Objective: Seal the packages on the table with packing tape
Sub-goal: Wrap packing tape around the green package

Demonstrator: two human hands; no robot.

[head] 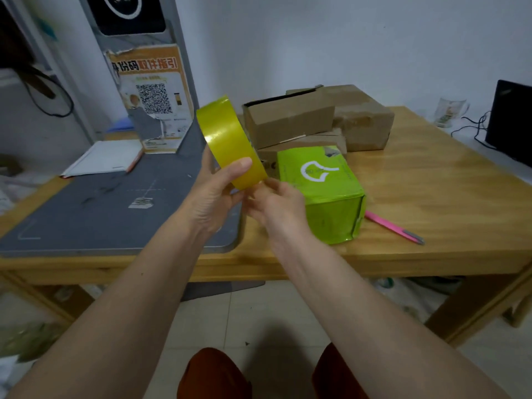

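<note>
White walls back our wooden desk [417, 180], where a grey mat [115, 208] covers the left part. Above it, our left hand [214, 194] grips the yellow tape roll [230, 142], thumb across its outer face. Our right hand [276, 203] pinches at the roll's lower edge. Just right sits a green package [325, 191], with brown cardboard boxes [316, 119] stacked behind it and a pink cutter [394, 227] beside it.

Table left: scanner mat [115, 203]
Table centre: foil package [325, 191] — cardboard boxes [316, 119] behind
Right of package: pen [394, 227]
</note>
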